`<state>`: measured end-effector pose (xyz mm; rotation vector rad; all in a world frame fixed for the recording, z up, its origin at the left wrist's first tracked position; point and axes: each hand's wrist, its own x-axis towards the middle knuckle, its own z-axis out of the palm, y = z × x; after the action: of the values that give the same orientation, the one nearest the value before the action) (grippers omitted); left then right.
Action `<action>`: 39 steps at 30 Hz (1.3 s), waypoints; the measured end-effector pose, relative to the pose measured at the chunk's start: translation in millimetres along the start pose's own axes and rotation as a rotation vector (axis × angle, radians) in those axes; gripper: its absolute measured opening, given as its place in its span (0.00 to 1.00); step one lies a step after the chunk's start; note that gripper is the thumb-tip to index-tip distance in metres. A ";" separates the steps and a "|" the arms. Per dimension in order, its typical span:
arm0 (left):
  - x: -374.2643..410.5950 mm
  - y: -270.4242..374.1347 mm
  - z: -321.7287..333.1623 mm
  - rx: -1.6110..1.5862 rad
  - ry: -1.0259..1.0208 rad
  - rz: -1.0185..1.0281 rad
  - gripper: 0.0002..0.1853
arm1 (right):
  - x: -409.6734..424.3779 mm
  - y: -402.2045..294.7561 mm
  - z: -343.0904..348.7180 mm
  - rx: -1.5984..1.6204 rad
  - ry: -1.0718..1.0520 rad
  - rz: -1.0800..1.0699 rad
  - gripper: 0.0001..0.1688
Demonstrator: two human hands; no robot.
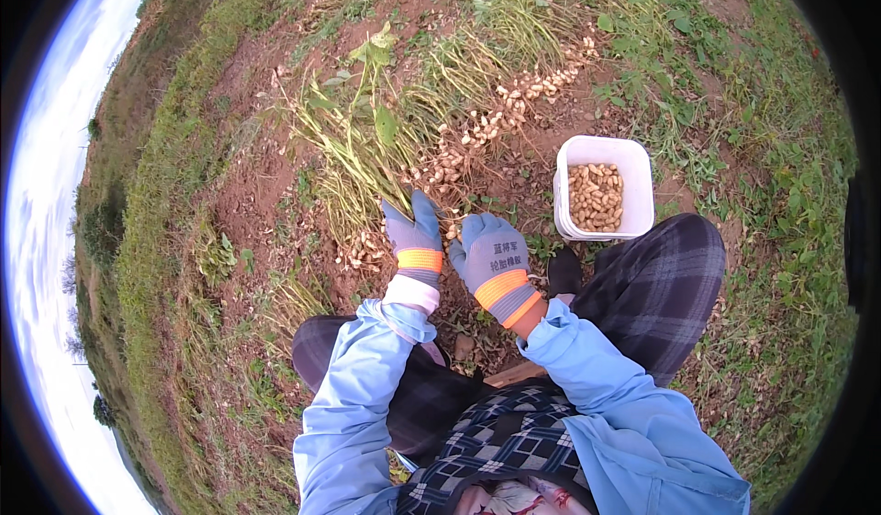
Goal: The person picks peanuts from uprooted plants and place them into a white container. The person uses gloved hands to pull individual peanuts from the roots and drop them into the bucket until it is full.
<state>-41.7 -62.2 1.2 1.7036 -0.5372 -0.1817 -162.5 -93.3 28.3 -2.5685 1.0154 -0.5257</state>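
Both hands wear grey-blue work gloves with orange cuffs. My left hand (416,233) is closed around the lower stems of a peanut plant (354,146), whose leafy top points up and to the left. My right hand (492,250) is beside it, its fingertips at a few peanut pods (452,231) near the roots; whether it grips any is hidden by the glove. A row of pulled peanut plants (468,67) lies on the soil, pods (495,122) along its right side. A white square bucket (640,188), right of my right hand, holds loose peanuts (593,198).
My bent knees in dark plaid trousers lie either side of the hands, the right knee (664,281) close to the bucket. More pods (361,250) lie left of my left wrist. Reddish soil (255,164) and low green weeds (771,191) surround the spot.
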 end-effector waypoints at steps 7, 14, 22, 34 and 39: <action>-3.6 8.9 0.9 0.111 -0.026 0.050 0.13 | 3.8 7.6 1.5 -0.022 0.000 0.115 0.17; 27.7 -4.5 -22.2 -0.387 0.035 -0.179 0.17 | 36.4 126.7 -11.6 0.274 0.268 0.617 0.17; 48.3 -26.1 -44.2 -0.680 -0.118 -0.792 0.18 | 41.4 147.5 -15.8 0.211 0.558 0.350 0.20; 37.8 -24.9 -45.7 -0.906 -0.139 -0.991 0.15 | 4.5 0.2 32.9 0.851 -0.089 0.023 0.37; 34.4 -45.4 -44.2 -1.004 -0.187 -0.944 0.16 | -1.1 -6.5 37.2 0.964 -0.082 0.076 0.36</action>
<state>17.8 -33.1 -27.1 0.8166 0.2735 -1.0947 -142.7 -81.9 -1.7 -1.6701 0.5975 -0.6690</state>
